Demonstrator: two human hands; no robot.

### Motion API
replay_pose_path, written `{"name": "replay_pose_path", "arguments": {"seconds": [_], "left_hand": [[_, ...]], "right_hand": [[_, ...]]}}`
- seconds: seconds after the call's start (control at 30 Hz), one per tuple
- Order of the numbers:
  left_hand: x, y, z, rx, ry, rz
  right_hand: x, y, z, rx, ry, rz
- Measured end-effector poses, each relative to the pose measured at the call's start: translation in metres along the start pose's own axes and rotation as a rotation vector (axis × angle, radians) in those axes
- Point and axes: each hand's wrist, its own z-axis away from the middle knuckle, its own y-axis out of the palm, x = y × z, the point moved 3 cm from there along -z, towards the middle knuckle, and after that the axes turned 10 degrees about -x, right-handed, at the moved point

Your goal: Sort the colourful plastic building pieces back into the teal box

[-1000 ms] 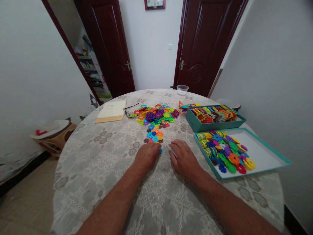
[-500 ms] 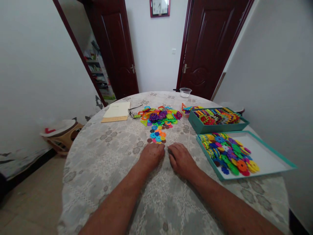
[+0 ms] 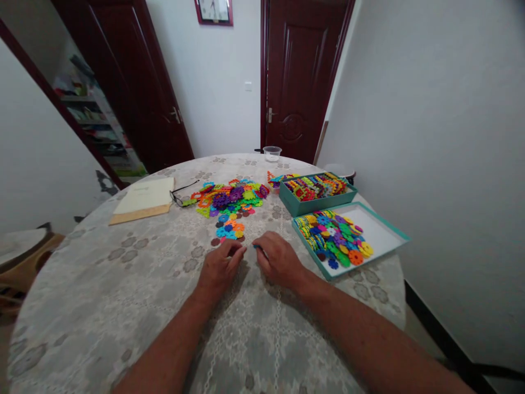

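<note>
Both of my hands rest on the lace-covered round table (image 3: 123, 306), close together near the middle. My left hand (image 3: 219, 268) has its fingers curled and pinched, with nothing visible in them. My right hand (image 3: 279, 260) is curled over a small blue plastic piece (image 3: 257, 247) at its fingertips. Just beyond the hands lies a small cluster of colourful flower-shaped discs (image 3: 230, 230), and farther back a larger pile of discs (image 3: 229, 198).
A teal box lid (image 3: 385, 230) holding several discs sits to the right, with a teal box (image 3: 315, 194) of discs behind it. Glasses (image 3: 180, 194) and a booklet (image 3: 143, 200) lie at the back left. A clear cup (image 3: 272, 152) stands at the far edge. A stool (image 3: 20, 262) is left of the table.
The view has swung to the right, so everything sits further left in frame. My hands have stayed together on the cloth; the blue piece earlier by my left hand now shows at my right fingertips.
</note>
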Motion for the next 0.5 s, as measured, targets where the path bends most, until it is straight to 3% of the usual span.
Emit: {"name": "replay_pose_path", "arguments": {"seconds": [0.1, 0.2, 0.3, 0.4, 0.5], "left_hand": [[0.004, -0.01, -0.003, -0.151, -0.001, -0.074], [0.015, -0.02, -0.007, -0.281, -0.034, -0.146], [0.03, -0.026, -0.009, -0.335, -0.057, -0.218], [0.042, -0.027, -0.009, -0.312, -0.063, -0.276], [0.048, -0.019, -0.008, -0.254, -0.039, -0.319]], "right_hand": [[-0.017, -0.035, -0.008, -0.146, 0.048, 0.179], [-0.051, -0.072, -0.01, -0.267, 0.148, 0.429], [-0.081, -0.096, -0.008, -0.367, 0.235, 0.619], [-0.084, -0.099, -0.007, -0.426, 0.221, 0.601], [-0.06, -0.078, -0.009, -0.39, 0.113, 0.385]]}}
